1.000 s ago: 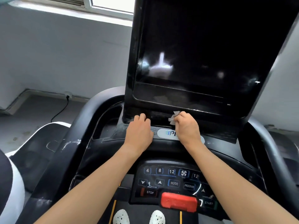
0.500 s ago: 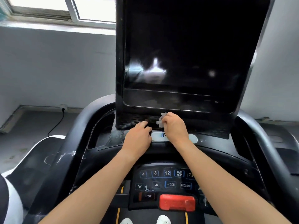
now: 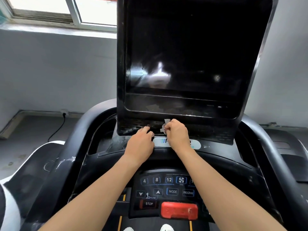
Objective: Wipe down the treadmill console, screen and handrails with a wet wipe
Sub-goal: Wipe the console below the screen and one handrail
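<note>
A tall black screen (image 3: pixel 188 52) rises from the treadmill console (image 3: pixel 106 144). Below it runs a perforated speaker strip (image 3: pixel 211 130). My right hand (image 3: pixel 177 135) pinches a small crumpled white wet wipe (image 3: pixel 164 126) against the middle of that strip. My left hand (image 3: pixel 141 144) rests beside it on the console edge, its fingertips touching the strip. The left handrail (image 3: pixel 78 135) and the right handrail (image 3: pixel 273 157) curve down on both sides. A button panel (image 3: pixel 168 190) with a red safety key (image 3: pixel 179 210) lies beneath my forearms.
A recessed cup holder (image 3: pixel 103 135) sits left of the screen base. Grey wall and a window (image 3: pixel 50 9) lie behind. A black power cord (image 3: pixel 58 129) runs from a floor-level socket on the left. Another machine's white-edged part (image 3: pixel 10 197) is at the lower left.
The view shifted slightly so the screen looks more upright. Both hands stay close together at the speaker strip; the right hand with the wipe shifted slightly along it.
</note>
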`<move>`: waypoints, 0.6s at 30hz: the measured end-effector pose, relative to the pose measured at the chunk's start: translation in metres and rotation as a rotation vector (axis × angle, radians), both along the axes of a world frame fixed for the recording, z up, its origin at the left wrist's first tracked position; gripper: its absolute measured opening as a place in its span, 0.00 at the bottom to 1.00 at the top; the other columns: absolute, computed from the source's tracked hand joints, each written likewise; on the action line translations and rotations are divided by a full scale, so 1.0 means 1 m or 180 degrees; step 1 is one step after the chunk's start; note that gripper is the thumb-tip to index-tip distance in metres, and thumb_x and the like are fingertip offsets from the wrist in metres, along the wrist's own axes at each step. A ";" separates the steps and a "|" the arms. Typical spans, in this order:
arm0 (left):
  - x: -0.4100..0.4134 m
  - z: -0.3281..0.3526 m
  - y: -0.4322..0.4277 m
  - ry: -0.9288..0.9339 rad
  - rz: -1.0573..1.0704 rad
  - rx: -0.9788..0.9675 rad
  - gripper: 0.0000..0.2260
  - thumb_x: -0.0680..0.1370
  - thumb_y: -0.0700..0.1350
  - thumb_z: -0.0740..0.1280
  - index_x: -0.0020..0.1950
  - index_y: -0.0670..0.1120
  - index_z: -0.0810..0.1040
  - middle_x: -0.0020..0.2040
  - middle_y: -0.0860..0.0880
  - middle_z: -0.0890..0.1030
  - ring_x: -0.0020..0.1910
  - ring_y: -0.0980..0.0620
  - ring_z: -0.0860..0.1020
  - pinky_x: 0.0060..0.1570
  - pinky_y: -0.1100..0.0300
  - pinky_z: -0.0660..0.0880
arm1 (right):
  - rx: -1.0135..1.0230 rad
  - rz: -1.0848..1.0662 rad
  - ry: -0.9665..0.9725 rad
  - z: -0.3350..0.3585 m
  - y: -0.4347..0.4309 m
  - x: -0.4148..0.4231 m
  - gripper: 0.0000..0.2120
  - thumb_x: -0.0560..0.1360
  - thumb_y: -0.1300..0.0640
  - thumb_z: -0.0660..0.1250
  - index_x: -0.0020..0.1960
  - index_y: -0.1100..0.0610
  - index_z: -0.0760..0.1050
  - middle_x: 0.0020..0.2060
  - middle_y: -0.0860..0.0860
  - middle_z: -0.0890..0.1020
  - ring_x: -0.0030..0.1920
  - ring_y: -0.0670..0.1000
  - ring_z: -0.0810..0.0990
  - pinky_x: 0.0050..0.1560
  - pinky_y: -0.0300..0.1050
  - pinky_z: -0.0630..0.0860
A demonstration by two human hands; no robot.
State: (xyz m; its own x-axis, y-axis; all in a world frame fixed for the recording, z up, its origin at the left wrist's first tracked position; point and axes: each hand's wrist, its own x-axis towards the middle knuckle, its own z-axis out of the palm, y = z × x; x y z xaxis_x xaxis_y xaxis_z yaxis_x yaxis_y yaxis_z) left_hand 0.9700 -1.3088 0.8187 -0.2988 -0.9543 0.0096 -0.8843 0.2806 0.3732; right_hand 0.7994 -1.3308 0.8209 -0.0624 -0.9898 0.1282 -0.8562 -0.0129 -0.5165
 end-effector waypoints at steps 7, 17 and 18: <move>0.003 0.000 -0.001 0.0017 -0.0062 0.0078 0.17 0.81 0.40 0.61 0.68 0.45 0.78 0.77 0.47 0.69 0.76 0.48 0.67 0.67 0.52 0.74 | -0.0026 -0.0721 -0.0106 -0.001 0.015 -0.039 0.09 0.76 0.66 0.67 0.46 0.58 0.85 0.44 0.49 0.80 0.46 0.52 0.81 0.48 0.44 0.77; 0.000 -0.004 0.001 0.0071 -0.0012 0.0036 0.16 0.81 0.41 0.62 0.68 0.44 0.78 0.77 0.46 0.69 0.76 0.48 0.66 0.66 0.52 0.75 | 0.0261 -0.0113 0.0268 0.003 0.004 -0.009 0.10 0.81 0.58 0.66 0.53 0.53 0.86 0.50 0.47 0.83 0.51 0.52 0.81 0.49 0.41 0.73; 0.000 -0.005 0.001 0.0064 -0.0015 0.0022 0.16 0.81 0.41 0.62 0.68 0.44 0.78 0.77 0.46 0.69 0.76 0.49 0.66 0.66 0.53 0.75 | 0.0307 -0.0013 0.0328 0.006 0.001 -0.008 0.10 0.81 0.58 0.65 0.54 0.52 0.86 0.50 0.48 0.84 0.51 0.53 0.81 0.50 0.43 0.75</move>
